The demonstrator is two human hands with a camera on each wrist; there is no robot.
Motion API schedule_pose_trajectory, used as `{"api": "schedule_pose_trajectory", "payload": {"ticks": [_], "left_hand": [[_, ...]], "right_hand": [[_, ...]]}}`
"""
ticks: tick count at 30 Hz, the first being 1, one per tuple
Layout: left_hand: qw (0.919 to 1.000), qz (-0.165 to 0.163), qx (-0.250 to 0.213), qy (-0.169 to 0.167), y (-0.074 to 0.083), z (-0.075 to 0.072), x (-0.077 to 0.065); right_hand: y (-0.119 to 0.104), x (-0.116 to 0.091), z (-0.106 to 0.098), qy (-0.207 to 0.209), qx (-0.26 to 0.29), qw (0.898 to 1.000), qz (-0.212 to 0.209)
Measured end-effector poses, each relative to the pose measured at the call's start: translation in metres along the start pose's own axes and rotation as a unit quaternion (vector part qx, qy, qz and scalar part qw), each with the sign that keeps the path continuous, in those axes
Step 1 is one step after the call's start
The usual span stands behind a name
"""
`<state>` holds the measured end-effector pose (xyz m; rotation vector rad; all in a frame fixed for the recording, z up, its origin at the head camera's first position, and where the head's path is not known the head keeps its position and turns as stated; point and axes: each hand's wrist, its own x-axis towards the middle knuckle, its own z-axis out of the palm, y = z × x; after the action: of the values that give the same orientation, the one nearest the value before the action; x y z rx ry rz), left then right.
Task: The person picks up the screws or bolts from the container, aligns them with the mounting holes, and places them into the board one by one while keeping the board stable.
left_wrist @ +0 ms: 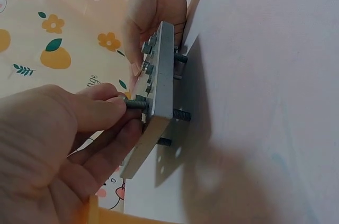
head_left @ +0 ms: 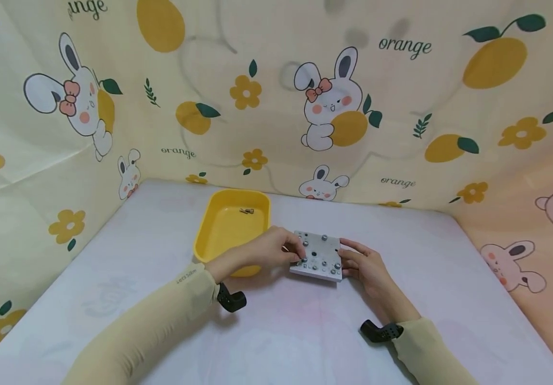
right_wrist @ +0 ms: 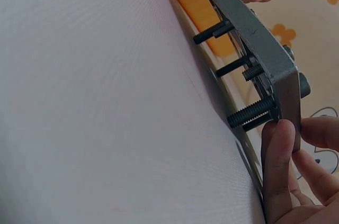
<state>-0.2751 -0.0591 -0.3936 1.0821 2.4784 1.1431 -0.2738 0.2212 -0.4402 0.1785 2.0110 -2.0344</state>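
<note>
A grey metal plate, with several bolts set in its holes, is held a little above the table. My right hand grips its right edge, thumb and fingers on opposite faces in the right wrist view. At the plate's near left corner, my left hand pinches a bolt between thumb and fingertips. The bolt's threaded end points at the plate's top face, close by other bolt heads. Threaded shanks of several seated bolts stick out below the plate, differing in length and thickness.
A yellow tray stands on the white table left of the plate, partly behind the left forearm. A few small screws lie near its far end. Printed cloth rises around the table's back and sides.
</note>
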Motion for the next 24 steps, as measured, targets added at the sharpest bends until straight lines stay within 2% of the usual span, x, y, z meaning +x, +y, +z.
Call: {"api": "schedule_pose_trajectory", "payload": {"ticks": [7,24], "left_hand": [[0.9998,0.009,0.017,-0.007,0.0014,-0.002,-0.0001],[0.9994,0.008,0.018,-0.029,0.0043,-0.0026,-0.0005]], "right_hand": [[-0.0007,0.0002,0.0011,0.004,0.005,1.0,-0.001],[-0.0007,-0.0003,0.0005,0.004,0.005,1.0,0.005]]}}
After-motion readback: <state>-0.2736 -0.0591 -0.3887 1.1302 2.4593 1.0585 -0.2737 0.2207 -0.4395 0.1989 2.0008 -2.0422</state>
